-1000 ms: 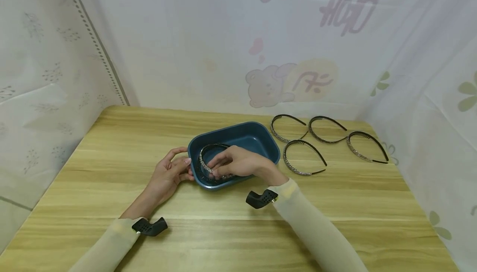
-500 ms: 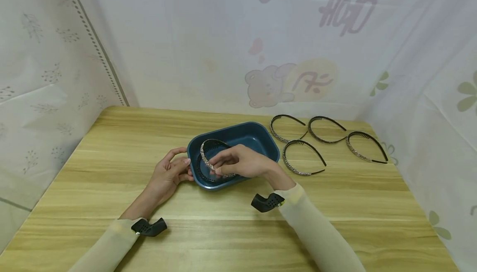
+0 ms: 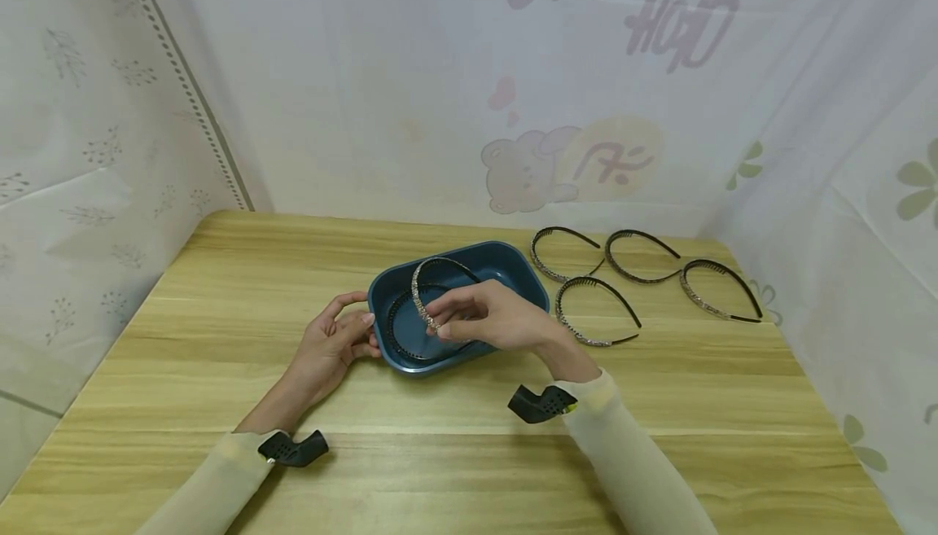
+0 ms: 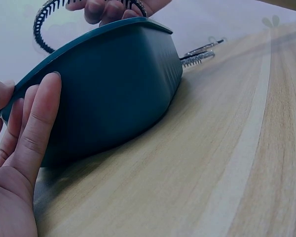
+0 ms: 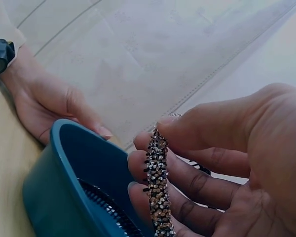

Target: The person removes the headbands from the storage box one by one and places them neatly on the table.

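Note:
My right hand (image 3: 501, 319) pinches a glittery, rhinestone-covered headband (image 3: 418, 291) between thumb and fingers, raised above the blue plastic basin (image 3: 513, 266). Comb teeth line the inner side of this headband, seen in the left wrist view. My left hand (image 3: 331, 348) grips the basin's left end, thumb at the rim and fingers against the outer wall. Inside the basin lies another black toothed headband (image 5: 108, 207), partly hidden by the right hand in the head view.
Several headbands lie right of the basin: one behind it (image 3: 538, 254), one nearer (image 3: 572, 330), one at the back (image 3: 641, 278) and one far right (image 3: 703, 303). The wooden table (image 3: 440, 453) meets cloth curtains (image 3: 366, 111) at its back and sides.
The right hand has lifted the glittery headband up from inside the basin and moved slightly right with it. The left hand has stayed at the basin's end.

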`<state>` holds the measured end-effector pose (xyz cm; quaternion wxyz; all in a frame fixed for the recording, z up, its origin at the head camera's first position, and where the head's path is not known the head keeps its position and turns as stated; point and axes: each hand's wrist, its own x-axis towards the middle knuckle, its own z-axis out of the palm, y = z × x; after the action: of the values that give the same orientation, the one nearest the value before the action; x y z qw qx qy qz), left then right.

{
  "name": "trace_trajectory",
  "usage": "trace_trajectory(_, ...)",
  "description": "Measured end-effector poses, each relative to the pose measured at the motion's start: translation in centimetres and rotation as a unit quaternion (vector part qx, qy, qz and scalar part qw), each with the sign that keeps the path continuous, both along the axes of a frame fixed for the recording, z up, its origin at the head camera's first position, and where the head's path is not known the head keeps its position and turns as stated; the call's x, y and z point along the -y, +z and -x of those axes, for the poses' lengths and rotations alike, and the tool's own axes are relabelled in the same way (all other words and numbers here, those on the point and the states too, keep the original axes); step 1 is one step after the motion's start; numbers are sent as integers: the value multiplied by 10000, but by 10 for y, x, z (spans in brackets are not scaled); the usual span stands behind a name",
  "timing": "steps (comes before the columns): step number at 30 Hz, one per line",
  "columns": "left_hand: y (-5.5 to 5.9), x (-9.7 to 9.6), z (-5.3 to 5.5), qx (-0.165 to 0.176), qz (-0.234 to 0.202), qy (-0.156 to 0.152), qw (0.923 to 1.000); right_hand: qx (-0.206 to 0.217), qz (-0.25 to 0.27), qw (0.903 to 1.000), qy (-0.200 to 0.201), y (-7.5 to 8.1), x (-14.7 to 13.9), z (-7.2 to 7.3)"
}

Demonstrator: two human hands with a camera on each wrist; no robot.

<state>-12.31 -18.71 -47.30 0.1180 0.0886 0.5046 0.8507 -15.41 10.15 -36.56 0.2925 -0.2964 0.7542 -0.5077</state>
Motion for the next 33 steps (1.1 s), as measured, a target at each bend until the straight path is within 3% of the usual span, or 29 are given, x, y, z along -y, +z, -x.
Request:
trace_trajectory(19,-2,1,1,-37,-24,-24,10000,-269,209,9978,-574,6,-31,-2)
trace_trajectory(33,-1,0,0,-61,48,-26,10000,-759,-340,9873,-1356,11,-60,-2)
